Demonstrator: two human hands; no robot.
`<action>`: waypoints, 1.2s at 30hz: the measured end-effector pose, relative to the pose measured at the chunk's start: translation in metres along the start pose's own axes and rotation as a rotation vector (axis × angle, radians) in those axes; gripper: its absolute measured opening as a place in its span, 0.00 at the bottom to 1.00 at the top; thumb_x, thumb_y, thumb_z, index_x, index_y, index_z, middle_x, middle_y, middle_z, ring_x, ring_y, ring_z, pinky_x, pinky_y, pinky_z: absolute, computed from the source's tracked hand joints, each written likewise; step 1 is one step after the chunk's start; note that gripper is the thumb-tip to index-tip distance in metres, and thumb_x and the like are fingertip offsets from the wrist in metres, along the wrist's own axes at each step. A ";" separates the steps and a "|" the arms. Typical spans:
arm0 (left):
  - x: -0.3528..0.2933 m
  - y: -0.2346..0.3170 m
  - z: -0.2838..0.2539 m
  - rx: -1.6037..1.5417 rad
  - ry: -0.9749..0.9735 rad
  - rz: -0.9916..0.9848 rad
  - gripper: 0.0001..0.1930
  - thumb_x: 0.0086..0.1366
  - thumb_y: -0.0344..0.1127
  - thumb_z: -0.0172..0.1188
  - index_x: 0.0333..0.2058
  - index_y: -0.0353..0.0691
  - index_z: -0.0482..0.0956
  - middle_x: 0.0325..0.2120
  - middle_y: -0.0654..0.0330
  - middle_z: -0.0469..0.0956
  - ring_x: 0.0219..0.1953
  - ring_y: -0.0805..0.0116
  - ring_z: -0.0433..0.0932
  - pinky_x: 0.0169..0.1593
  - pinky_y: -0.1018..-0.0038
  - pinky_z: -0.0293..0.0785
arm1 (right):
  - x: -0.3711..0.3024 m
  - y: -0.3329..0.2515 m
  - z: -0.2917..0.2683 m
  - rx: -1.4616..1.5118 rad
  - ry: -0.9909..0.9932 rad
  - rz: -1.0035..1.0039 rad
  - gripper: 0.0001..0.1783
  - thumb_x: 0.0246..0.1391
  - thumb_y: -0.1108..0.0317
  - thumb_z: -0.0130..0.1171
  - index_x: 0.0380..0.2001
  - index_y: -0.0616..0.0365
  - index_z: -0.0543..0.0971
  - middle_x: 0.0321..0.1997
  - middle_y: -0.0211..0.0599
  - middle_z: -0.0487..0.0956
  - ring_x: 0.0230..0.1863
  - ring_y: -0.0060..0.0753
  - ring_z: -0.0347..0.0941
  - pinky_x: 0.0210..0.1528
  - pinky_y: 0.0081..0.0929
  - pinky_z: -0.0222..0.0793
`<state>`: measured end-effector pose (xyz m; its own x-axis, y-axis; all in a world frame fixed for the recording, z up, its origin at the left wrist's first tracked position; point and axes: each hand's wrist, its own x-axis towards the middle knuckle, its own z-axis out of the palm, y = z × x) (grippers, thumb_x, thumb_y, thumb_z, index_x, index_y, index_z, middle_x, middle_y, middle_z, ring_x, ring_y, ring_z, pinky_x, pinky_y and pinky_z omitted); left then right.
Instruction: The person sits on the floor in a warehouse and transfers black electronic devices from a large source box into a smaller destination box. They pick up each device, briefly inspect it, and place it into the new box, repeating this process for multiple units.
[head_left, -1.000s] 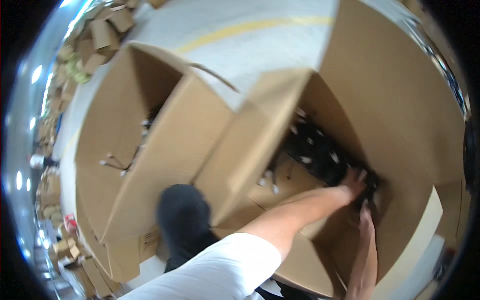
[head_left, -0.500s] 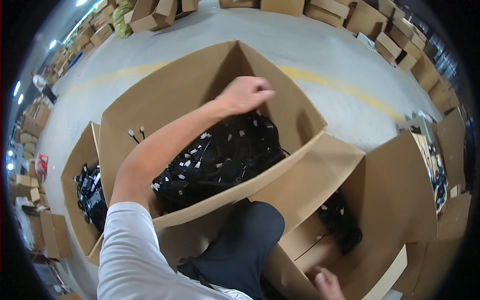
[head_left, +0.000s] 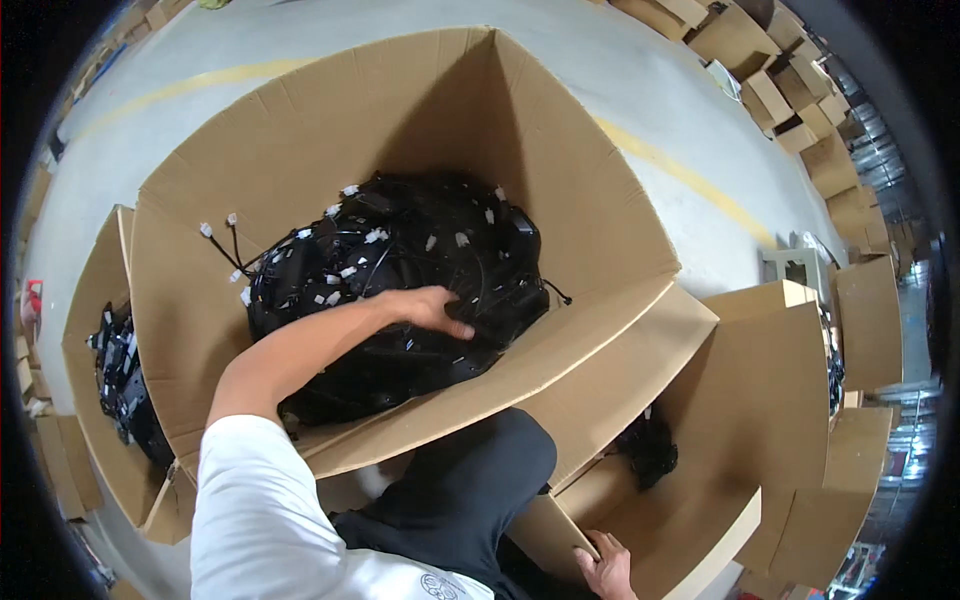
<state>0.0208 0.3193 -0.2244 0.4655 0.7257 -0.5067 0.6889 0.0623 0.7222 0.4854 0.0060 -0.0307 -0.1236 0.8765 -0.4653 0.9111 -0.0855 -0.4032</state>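
A big cardboard box (head_left: pixel 600 180) holds a heap of black cable harnesses (head_left: pixel 420 240) with white connectors. My left hand (head_left: pixel 432 310) reaches over its near wall and rests on the heap. Its thumb stands apart from the fingers, and nothing shows in its grasp. Lower right, my right hand (head_left: pixel 606 566) grips the wall of a second cardboard box (head_left: pixel 740 450), fingers hooked over the edge. In that second box lies a small black bundle of cables (head_left: pixel 648 448).
A third box (head_left: pixel 90 250) with more black cable parts (head_left: pixel 122 370) stands against the left side. My bent knee (head_left: pixel 500 450) is between the boxes. Stacked cartons (head_left: pixel 735 45) line the far right, past a yellow floor line (head_left: pixel 690 185).
My left hand has come down from above the heap onto it, toward me. My right hand has closed on the second box's edge. The view has tilted down.
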 end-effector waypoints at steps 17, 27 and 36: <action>-0.184 0.150 -0.147 -0.944 0.325 0.315 0.24 0.67 0.31 0.67 0.58 0.27 0.74 0.48 0.54 0.83 0.46 0.68 0.83 0.55 0.70 0.80 | 0.059 -0.085 -0.047 0.205 0.332 -0.332 0.15 0.57 0.65 0.69 0.44 0.62 0.84 0.42 0.48 0.85 0.41 0.45 0.84 0.44 0.34 0.79; -0.260 0.228 -0.115 -0.710 0.263 0.438 0.38 0.61 0.46 0.74 0.61 0.26 0.71 0.53 0.53 0.80 0.52 0.66 0.81 0.58 0.69 0.77 | 0.143 -0.284 -0.110 1.477 -0.083 -0.599 0.49 0.57 0.47 0.70 0.69 0.68 0.60 0.64 0.48 0.72 0.61 0.36 0.73 0.56 0.35 0.76; -0.280 0.155 -0.100 -0.463 0.317 0.121 0.27 0.55 0.28 0.72 0.55 0.29 0.79 0.37 0.60 0.82 0.38 0.74 0.80 0.43 0.72 0.79 | 0.106 -0.222 -0.150 1.734 0.356 -0.495 0.21 0.63 0.62 0.64 0.55 0.59 0.75 0.49 0.38 0.82 0.48 0.33 0.81 0.46 0.38 0.82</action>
<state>-0.0581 0.1945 0.0763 0.2870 0.9120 -0.2929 0.2924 0.2078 0.9335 0.3291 0.1890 0.1281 0.0669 0.9977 0.0111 -0.5895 0.0485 -0.8063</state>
